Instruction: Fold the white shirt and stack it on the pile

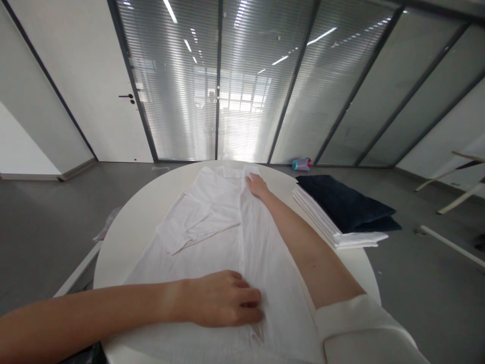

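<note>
A white short-sleeved shirt (pixel 215 253) lies spread over a round white table (pixel 117 253), its collar toward the far edge. One sleeve is folded inward across the left half of the body. Low on the shirt, my left hand (pixel 227 298) has its fingers curled around a pinch of fabric near the middle line, and the cloth puckers just below. At the far end my right hand (pixel 257 185) grips the shirt beside the collar; its fingertips are partly hidden. My right forearm stretches along the shirt's right side.
A stack of folded white cloth (pixel 316 215) with a folded navy garment (pixel 341 202) on top sits at the table's right edge. A blue and red object (pixel 301 164) lies on the floor by the glass partition. Chair legs (pixel 460 197) stand at right.
</note>
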### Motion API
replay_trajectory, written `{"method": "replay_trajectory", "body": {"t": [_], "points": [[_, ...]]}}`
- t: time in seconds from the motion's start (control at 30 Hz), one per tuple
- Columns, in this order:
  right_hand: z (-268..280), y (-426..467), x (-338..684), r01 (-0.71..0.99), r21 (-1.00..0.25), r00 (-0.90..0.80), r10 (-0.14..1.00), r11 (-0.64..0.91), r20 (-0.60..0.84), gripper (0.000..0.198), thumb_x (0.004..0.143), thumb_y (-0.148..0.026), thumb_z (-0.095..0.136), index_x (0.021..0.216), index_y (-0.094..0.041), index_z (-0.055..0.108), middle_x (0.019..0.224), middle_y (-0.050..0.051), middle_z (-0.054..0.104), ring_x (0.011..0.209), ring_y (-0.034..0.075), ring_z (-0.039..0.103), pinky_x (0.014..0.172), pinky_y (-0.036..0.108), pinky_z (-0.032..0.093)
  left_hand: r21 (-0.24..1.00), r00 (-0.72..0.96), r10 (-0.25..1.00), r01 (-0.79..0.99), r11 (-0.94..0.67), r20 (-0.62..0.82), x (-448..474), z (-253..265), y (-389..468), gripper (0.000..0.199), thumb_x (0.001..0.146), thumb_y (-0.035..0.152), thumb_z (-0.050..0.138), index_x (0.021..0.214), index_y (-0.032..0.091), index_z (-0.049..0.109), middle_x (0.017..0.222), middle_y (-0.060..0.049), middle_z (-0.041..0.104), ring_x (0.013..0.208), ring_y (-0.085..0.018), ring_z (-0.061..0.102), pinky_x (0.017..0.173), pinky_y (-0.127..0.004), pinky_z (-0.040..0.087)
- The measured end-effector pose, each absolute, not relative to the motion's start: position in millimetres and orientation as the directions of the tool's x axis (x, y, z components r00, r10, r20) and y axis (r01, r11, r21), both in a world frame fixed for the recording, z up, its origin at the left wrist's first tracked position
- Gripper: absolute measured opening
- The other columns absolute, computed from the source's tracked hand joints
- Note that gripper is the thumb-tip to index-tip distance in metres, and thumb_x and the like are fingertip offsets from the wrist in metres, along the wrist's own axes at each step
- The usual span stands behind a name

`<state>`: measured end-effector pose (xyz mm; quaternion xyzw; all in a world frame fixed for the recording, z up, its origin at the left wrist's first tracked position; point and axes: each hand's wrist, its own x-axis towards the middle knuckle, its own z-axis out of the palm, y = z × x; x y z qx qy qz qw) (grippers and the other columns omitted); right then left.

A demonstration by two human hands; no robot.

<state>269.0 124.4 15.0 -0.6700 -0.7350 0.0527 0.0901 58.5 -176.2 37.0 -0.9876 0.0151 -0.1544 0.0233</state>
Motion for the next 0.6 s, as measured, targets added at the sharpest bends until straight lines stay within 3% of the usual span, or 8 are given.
{"method": "replay_trajectory", "body": {"t": [0.13,0.33,0.47,0.6], "points": [[13,126,272,0.976,-0.187,-0.102,0.992,0.114,0.069,0.062,0.104,-0.047,0.018,0.157,-0.016,0.024,0.165,0.011,0.016,0.152,0.027,0.014,0.121,0.042,0.013,-0.038,0.952,0.029,0.042,-0.998,0.304,48,37,-184,0.014,0.098,0.018,0.051,0.095,0.016,0.064,0.087,-0.004,0.059,0.066,-0.016,0.053,0.057,-0.034,0.041],[6,125,260,0.976,-0.195,-0.104,0.994,0.1,-0.014,0.065,0.101,-0.059,0.016,0.156,-0.027,0.03,0.164,0.007,0.022,0.15,0.035,0.018,0.118,0.057,0.013,-0.023,0.901,-0.015,-0.005,-1.0,0.433,49,26,-195,0.017,0.097,0.016,0.053,0.086,0.012,0.066,0.072,-0.001,0.055,0.06,-0.014,0.049,0.053,-0.033,0.037],[5,127,252,0.979,-0.195,-0.068,0.998,0.066,-0.005,0.073,0.099,-0.064,0.015,0.157,-0.022,0.028,0.164,0.011,0.021,0.15,0.036,0.016,0.118,0.06,0.01,-0.014,0.898,-0.064,-0.065,-0.998,0.436,47,22,-202,0.019,0.095,0.013,0.054,0.08,0.012,0.066,0.072,-0.002,0.055,0.059,-0.013,0.048,0.051,-0.033,0.036],[4,133,243,0.976,-0.186,-0.111,0.993,0.118,0.046,0.077,0.098,-0.063,0.019,0.158,-0.014,0.021,0.166,0.013,0.013,0.152,0.032,0.009,0.12,0.055,0.007,0.023,0.94,-0.107,-0.121,-0.992,0.325,43,34,-203,0.009,0.092,0.018,0.061,0.085,0.015,0.067,0.077,-0.002,0.059,0.06,-0.012,0.051,0.056,-0.032,0.041]]}}
